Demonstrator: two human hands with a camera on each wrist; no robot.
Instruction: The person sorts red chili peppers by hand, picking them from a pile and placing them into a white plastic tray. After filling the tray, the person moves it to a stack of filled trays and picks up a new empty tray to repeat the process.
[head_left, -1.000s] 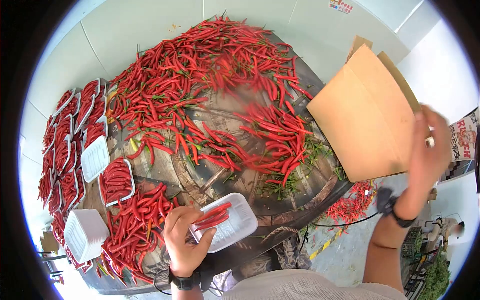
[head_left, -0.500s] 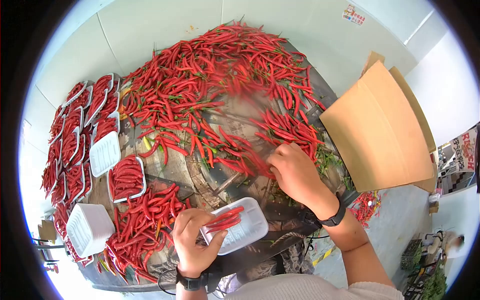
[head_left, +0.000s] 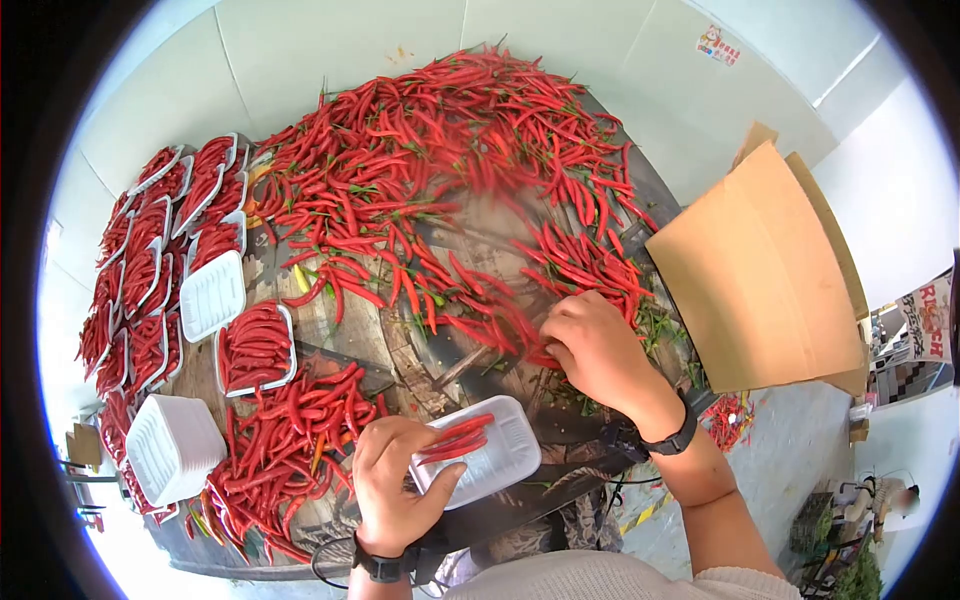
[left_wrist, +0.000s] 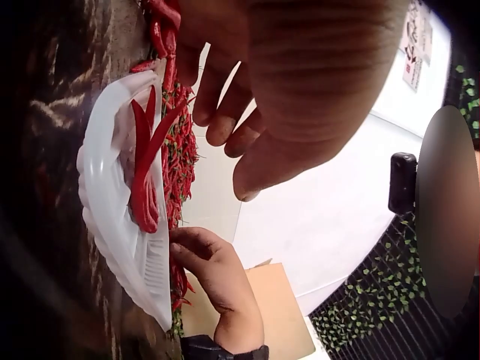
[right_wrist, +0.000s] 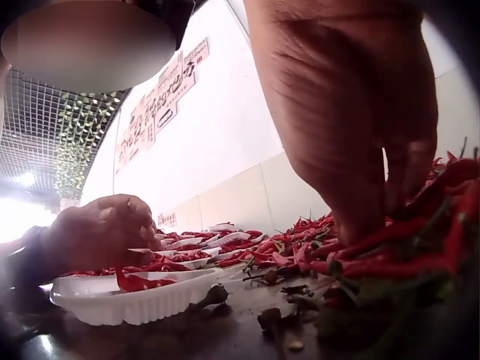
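Three or so red chili peppers [head_left: 460, 440] lie in a white plastic tray [head_left: 512, 455] at the table's near edge. My left hand [head_left: 398, 485] is at the tray's left end; in the left wrist view its fingers hang loosely bent above the tray [left_wrist: 105, 180], around nothing. My right hand [head_left: 605, 355] is at the near side of a chili heap [head_left: 580, 265], fingers bent downward. In the right wrist view its fingertips reach down among red chilies [right_wrist: 390, 244]; I cannot tell whether they pinch one.
A large chili pile [head_left: 420, 130] covers the table's back. Filled trays [head_left: 145, 265] stack at the left, near an empty tray [head_left: 213, 297], another filled tray [head_left: 255, 350] and a stack of empty trays [head_left: 175, 450]. A cardboard box [head_left: 760, 280] stands at the right.
My right hand has come from beside the cardboard box at the right to the chili heap and has stayed there for the last half second. My left hand keeps its place at the tray.
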